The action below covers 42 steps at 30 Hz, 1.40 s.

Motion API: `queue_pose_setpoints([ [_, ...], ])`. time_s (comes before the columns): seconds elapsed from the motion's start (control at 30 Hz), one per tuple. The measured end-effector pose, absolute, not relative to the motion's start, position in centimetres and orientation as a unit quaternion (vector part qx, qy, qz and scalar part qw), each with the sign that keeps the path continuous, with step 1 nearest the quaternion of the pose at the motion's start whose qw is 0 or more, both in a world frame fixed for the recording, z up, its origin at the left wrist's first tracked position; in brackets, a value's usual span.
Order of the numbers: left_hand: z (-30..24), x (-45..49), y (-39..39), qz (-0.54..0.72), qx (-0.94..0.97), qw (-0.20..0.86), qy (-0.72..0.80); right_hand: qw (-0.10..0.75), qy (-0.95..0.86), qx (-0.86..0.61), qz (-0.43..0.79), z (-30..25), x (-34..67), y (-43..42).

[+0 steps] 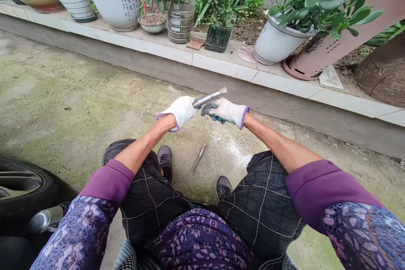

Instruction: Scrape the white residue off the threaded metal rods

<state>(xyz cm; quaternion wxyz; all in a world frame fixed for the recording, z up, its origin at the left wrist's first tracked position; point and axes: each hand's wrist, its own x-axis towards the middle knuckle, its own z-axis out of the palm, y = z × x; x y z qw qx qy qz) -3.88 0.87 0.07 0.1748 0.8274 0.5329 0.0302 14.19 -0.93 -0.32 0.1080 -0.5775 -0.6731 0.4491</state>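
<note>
A threaded metal rod (209,98), shiny along its ridged middle and with a duller, rougher end, slants up to the right between my hands. My left hand (183,109), in a white glove with a purple cuff, is closed around its lower left end. My right hand (227,112), in a matching glove with dark green-grey coated fingers, sits just under the rod's right part. Its thumb and fingers are loosely bent and look apart; whether they touch the rod is hard to see. A second slim metal rod (198,160) lies on the ground between my shoes.
White powder (236,152) is scattered on the concrete ground (79,97). Ahead runs a raised tiled ledge (221,67) with several potted plants, among them a tilted white pot (278,42). A vehicle wheel (22,181) and a metal cylinder (46,219) stand at my left.
</note>
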Motion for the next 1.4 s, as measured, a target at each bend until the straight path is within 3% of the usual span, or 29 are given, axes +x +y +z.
queue_pose_setpoints([
  [0.2,-1.2,-4.2,1.7,-0.034,0.825,0.052,0.561,0.077,-0.745,-0.549,0.371,0.7,12.5,-2.6],
  [0.43,-0.9,-3.7,-0.3,-0.088,0.876,-0.028,0.473,0.101,-0.796,-0.548,0.238,1.7,15.2,-0.2],
  [0.7,-0.7,-3.3,-0.7,-0.110,0.900,0.040,0.421,0.117,-0.727,-0.583,0.343,0.8,16.5,0.6],
  [1.07,-0.7,-3.5,-0.3,-0.100,0.881,0.114,0.448,0.127,-0.770,-0.569,0.259,1.9,15.7,0.2],
  [1.27,0.5,-3.3,0.2,-0.049,0.885,0.135,0.444,0.158,-0.695,-0.573,0.404,-0.2,16.8,1.0],
  [1.4,1.5,-3.9,0.2,0.053,0.852,0.232,0.466,0.194,-0.646,-0.537,0.507,-0.4,16.2,0.5],
])
